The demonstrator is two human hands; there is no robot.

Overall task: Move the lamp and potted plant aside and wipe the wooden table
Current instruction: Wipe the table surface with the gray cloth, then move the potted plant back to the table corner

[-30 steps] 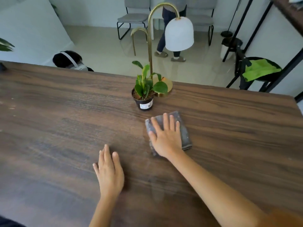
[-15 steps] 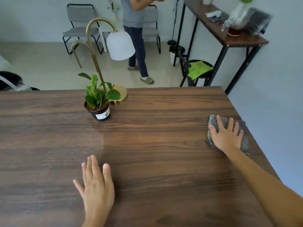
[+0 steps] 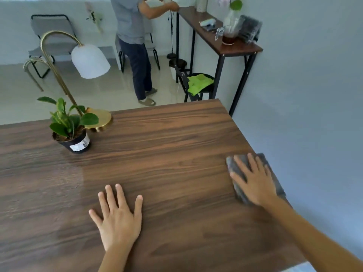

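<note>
The dark wooden table (image 3: 167,146) fills the lower view. A gold lamp (image 3: 59,75) with a white shade stands at its far edge on the left, its round base behind a small potted plant (image 3: 71,132) in a black pot. My right hand (image 3: 253,179) presses flat on a grey cloth (image 3: 277,181) at the table's right edge, fingers spread over it. Palm down on the bare wood near the front middle lies my left hand (image 3: 117,216), holding nothing.
A blue-grey wall runs along the table's right side. Beyond the far edge stands a person (image 3: 135,48) by a narrow side table (image 3: 225,44) with items on it. A black stool (image 3: 198,85) with a green cloth and grey chairs (image 3: 51,36) are on the floor.
My right hand slid the cloth from beside the plant across to the table's right edge, then slightly nearer. My view swung right. The left hand stayed flat on the wood.
</note>
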